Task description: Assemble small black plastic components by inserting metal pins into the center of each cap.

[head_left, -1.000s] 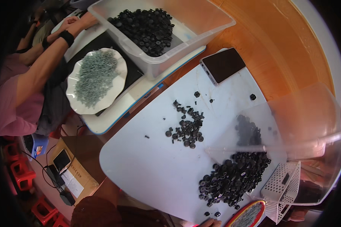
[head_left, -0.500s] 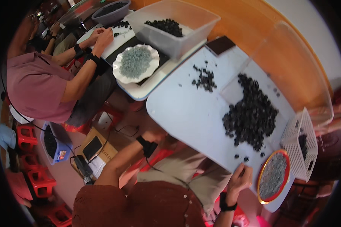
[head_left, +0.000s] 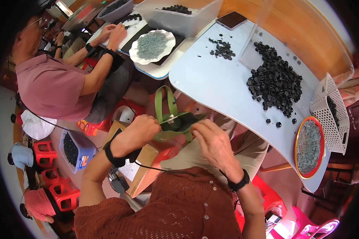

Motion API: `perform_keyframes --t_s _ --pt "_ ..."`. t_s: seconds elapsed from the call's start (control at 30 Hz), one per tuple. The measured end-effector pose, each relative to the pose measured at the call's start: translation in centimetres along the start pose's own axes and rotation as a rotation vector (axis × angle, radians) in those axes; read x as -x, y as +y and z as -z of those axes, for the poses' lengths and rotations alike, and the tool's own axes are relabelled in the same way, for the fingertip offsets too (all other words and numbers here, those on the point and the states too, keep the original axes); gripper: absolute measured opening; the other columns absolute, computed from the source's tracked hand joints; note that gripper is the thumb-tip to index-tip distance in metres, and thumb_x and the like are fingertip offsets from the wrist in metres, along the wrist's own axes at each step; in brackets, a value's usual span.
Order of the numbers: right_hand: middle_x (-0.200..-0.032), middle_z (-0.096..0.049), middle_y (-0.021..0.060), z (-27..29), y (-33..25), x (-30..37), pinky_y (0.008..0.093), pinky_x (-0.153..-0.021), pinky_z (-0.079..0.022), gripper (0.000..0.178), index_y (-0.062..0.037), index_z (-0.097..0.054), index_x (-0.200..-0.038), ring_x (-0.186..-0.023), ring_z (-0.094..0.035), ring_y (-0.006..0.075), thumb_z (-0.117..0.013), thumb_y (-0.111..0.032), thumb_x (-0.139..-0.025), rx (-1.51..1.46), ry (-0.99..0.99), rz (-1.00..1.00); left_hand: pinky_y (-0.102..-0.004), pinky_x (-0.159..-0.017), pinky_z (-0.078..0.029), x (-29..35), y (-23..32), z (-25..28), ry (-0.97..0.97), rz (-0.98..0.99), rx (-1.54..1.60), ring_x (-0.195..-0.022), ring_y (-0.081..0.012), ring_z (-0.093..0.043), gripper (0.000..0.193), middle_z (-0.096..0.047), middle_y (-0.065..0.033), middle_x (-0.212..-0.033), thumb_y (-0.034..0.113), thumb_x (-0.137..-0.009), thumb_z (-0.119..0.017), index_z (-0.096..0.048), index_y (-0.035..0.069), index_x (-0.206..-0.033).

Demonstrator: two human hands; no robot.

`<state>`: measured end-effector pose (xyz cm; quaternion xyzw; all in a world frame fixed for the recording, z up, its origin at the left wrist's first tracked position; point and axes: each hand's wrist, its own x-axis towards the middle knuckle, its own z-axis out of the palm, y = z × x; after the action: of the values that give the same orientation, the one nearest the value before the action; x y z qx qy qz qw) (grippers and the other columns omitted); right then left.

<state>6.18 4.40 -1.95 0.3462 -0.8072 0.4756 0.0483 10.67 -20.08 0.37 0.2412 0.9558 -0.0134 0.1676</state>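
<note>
Above my lap a green handbag (head_left: pixel 165 137) is held with its mouth spread, and its looped strap (head_left: pixel 159 104) stands up. My left hand (head_left: pixel 141 129) has its fingers closed on the bag's left edge. The right edge is gripped by my right hand (head_left: pixel 213 139), whose fingertips are partly hidden behind the bag's rim. A small light-coloured metal piece (head_left: pixel 172 118), perhaps a clasp, shows at the mouth. The dark inside is too dim to make out.
On the white table (head_left: pixel 211 83) lie a heap of small black round parts (head_left: pixel 277 79), a smaller pile (head_left: pixel 222 49) and a phone (head_left: pixel 231 20). A red-rimmed plate (head_left: pixel 322 159) of small clear-grey pieces and a white basket (head_left: pixel 345 135) stand right. A co-worker (head_left: pixel 56 85) sits left.
My right hand has moved left from the table's near edge to the bag. The green bag has come into view between my hands, and my left hand now grips it. The view has shifted.
</note>
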Motion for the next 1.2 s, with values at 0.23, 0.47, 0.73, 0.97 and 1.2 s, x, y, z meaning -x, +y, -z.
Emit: perform_keyframes --t_s 0.23,0.47,0.73,0.97,1.2 --pt "-0.084 -0.054 0.0147 -1.7 -3.1 2.1 0.0424 -0.068 -0.046 0.023 0.0002 -0.06 -0.087 -0.081 -0.057 0.0315 -0.051 -0.021 -0.09 -0.093 -0.616 0.059 -0.0364 -0.072 -0.048 4.8 3.0 3.1 0.157 0.056 0.094 -0.084 -0.028 -0.058 0.008 -0.056 -0.0109 -0.082 0.008 -0.071 -0.054 -0.057 0.002 -0.076" --pt "-0.088 -0.064 0.0228 -2.2 0.7 0.9 0.0414 -0.071 -0.05 0.024 0.0044 -0.062 -0.089 -0.083 -0.062 0.0375 -0.051 -0.017 -0.085 -0.28 -0.923 -0.331 -0.0353 -0.065 -0.046 4.3 4.6 3.5 0.185 -0.056 0.154 -0.078 -0.0258 -0.057 0.008 -0.052 -0.0088 -0.077 0.01 -0.072 -0.054 -0.054 0.003 -0.075" --pt "-0.092 -0.065 0.0214 -11.3 5.2 1.5 0.0418 -0.07 -0.052 0.029 0.0012 -0.064 -0.098 -0.088 -0.063 0.0327 -0.062 -0.012 -0.072 0.272 -0.657 0.167 -0.0338 -0.064 -0.046 2.3 6.3 4.2 0.153 -0.286 0.098 -0.074 -0.0233 -0.057 0.01 -0.052 -0.0088 -0.073 0.012 -0.071 -0.058 -0.054 0.003 -0.071" --pt "-0.093 -0.064 0.0211 -10.4 2.7 -0.3 0.0419 -0.07 -0.052 0.032 0.0007 -0.063 -0.1 -0.088 -0.063 0.0325 -0.064 -0.011 -0.071 0.322 -0.721 0.163 -0.0312 -0.063 -0.047 2.2 6.4 3.0 0.154 -0.317 0.054 -0.072 -0.0212 -0.059 0.01 -0.054 -0.0083 -0.071 0.013 -0.07 -0.06 -0.057 0.004 -0.068" --pt "-0.094 -0.063 0.0209 -8.5 0.7 -0.9 0.0419 -0.07 -0.052 0.036 0.0001 -0.062 -0.102 -0.088 -0.062 0.0323 -0.066 -0.011 -0.069 0.363 -0.768 0.138 -0.0353 -0.065 -0.047 3.0 6.2 2.1 0.049 -0.263 0.131 -0.076 -0.0251 -0.058 0.01 -0.053 -0.0097 -0.076 0.012 -0.074 -0.056 -0.053 0.003 -0.076"
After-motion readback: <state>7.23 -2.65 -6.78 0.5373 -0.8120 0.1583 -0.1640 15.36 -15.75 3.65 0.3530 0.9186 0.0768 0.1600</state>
